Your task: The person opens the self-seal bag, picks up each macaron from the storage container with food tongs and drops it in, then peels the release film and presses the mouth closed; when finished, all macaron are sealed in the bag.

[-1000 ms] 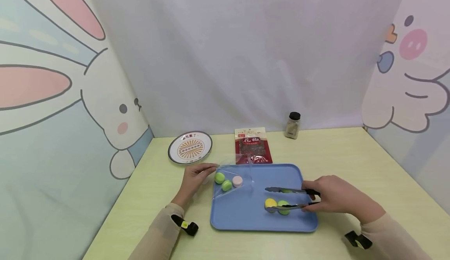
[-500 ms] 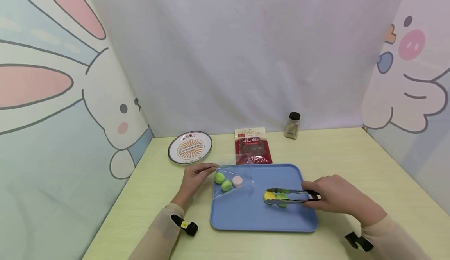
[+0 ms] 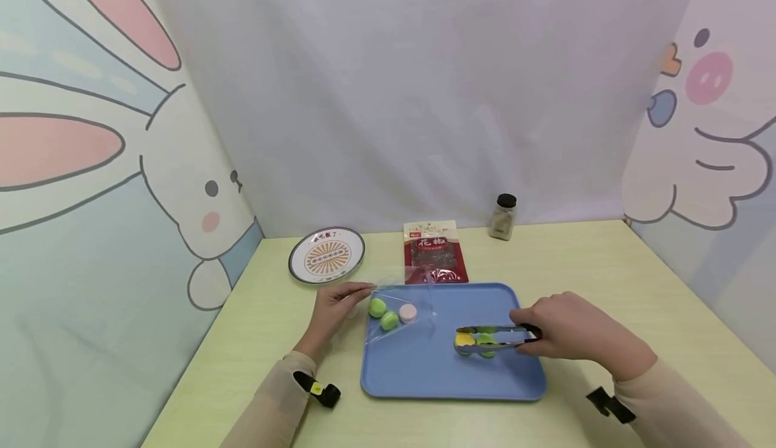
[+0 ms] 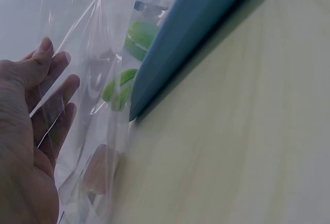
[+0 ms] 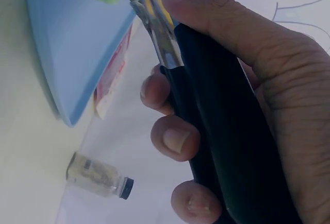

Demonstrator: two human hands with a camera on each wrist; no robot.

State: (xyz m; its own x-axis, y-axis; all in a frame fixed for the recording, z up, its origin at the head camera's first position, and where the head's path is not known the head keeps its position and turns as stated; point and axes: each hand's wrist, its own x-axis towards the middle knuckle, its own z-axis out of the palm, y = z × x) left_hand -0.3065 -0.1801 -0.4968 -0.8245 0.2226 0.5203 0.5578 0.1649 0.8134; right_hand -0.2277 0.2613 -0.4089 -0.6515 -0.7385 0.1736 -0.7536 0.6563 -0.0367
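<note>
At the blue tray's (image 3: 424, 374) back left corner, my left hand (image 3: 333, 311) pinches the edge of a clear plastic bag (image 4: 90, 80). Two green macarons (image 3: 378, 308) and a pink one (image 3: 408, 313) lie inside the bag. My right hand (image 3: 576, 330) grips the black handles of metal tongs (image 3: 500, 345). Between the tong arms are a yellow macaron (image 3: 464, 342) and a green macaron (image 3: 486, 344), side by side over the tray's right half. In the right wrist view, my fingers (image 5: 175, 139) curl round the tongs' handles.
A round patterned plate (image 3: 327, 255) lies behind my left hand. Behind the tray are a red spice packet (image 3: 433, 252) and a small jar with a black lid (image 3: 502, 217). A white curtain closes off the table's back edge.
The tongs have closed in around the yellow and green macarons, which sit slightly farther back than before. My right hand has shifted a little left. My left hand has stayed in place.
</note>
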